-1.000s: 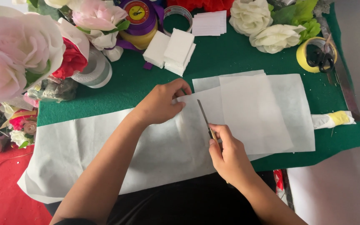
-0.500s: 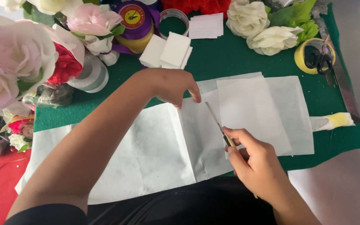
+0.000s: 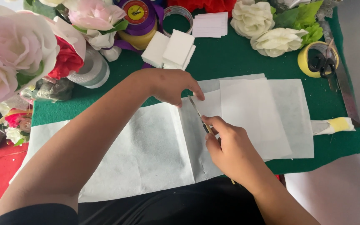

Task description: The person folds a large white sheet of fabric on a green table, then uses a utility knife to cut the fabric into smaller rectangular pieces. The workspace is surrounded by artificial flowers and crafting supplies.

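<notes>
1. White sheet [image 3: 146, 154], a long strip of thin non-woven-looking paper, lies flat across the lower middle of the frame on the green table [image 3: 246, 58], running from the lower left to a stack of cut rectangles [image 3: 267, 116] at centre right.

2. Our right hand [image 3: 230, 150], at lower centre, has its fingers closed round a slim blade [image 3: 197, 111]; the handle is hidden in the grip, and the tip points up toward the upper middle, lying along a crease line in the sheet.

3. Our left hand [image 3: 173, 85], just above the blade tip, presses the sheet down with fingers spread and bent; it holds nothing, only pins the paper.

4. We judge the step in hand to be a cut along the fold, parting another rectangle from the strip. The blade looks partway along the line.

5. The next stroke calls, in our view, for the sheet kept taut and the fingertips clear of the edge, since the left forefinger sits very near the tip.

6. Further out, in the upper middle, small white squares [image 3: 173, 52] lie stacked beside a purple ribbon spool [image 3: 140, 16], with a clear tape ring [image 3: 178, 14] behind.

7. Pink paper flowers [image 3: 9, 50] fill the upper left, cream roses [image 3: 263, 25] the upper right.

8. At the right edge a yellow tape roll [image 3: 313, 58] carries black scissors [image 3: 321, 62], and a metal ruler [image 3: 344, 93] lies alongside.
</notes>
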